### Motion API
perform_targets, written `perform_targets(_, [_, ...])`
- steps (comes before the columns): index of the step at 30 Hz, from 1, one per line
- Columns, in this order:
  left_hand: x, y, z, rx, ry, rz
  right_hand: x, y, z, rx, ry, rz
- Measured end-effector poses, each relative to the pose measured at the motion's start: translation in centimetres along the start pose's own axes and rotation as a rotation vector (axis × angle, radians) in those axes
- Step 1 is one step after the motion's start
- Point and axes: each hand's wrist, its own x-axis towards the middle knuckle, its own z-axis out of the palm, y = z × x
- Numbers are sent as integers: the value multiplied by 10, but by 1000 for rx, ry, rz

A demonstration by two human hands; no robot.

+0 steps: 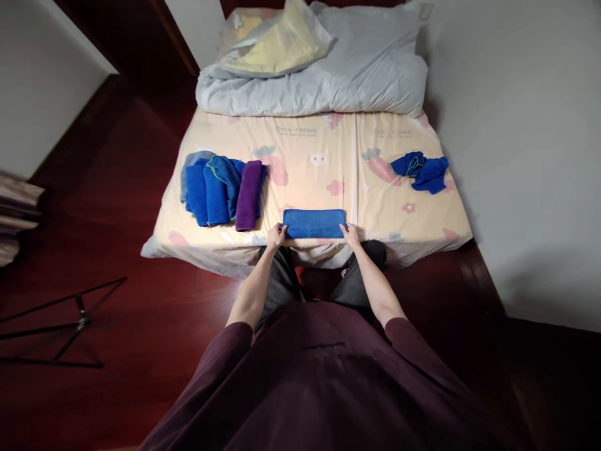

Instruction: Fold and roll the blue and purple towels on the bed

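A blue towel (313,224), folded into a flat rectangle, lies at the front edge of the bed. My left hand (276,235) pinches its left end, and my right hand (350,234) pinches the right end. To the left is a pile of blue towels (206,191), with a purple towel (248,195) folded into a narrow strip on its right side. Crumpled blue cloths (422,170), one with a thin green edge or cord, lie over on the right.
The bed (319,156) has a patterned cover. A grey quilt (366,69) and a yellow pillow or bundle (286,41) are at its far end. On the floor at left stand black tripod legs (79,322). A white wall (526,144) runs along the right side.
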Motion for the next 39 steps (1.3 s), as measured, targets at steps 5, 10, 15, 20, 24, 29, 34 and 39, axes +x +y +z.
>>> perform_targets(5, [-1,-2,0,4,2,-11,-1,-4,0,-98,6,-20])
perform_targets(10, [-3,1,-1,-4,8,-1,-3,-12,0,-158,20,17])
perform_targets(15, [-13,6,-7,11,58,82,-15,-21,-5,-130,86,-36])
perform_targets(20, [-38,13,-12,203,118,505,-45,-26,-17,-236,133,-360])
perform_targets(24, [-59,24,1,328,-96,728,-63,-30,-18,-350,-101,-570])
perform_targets(29, [-68,36,25,474,-174,698,-64,-31,-6,-482,-218,-595])
perform_targets(34, [-56,41,31,520,-167,613,-55,-33,-2,-569,-253,-557])
perform_targets(39, [-36,45,30,451,-202,603,-41,-42,0,-606,-283,-522])
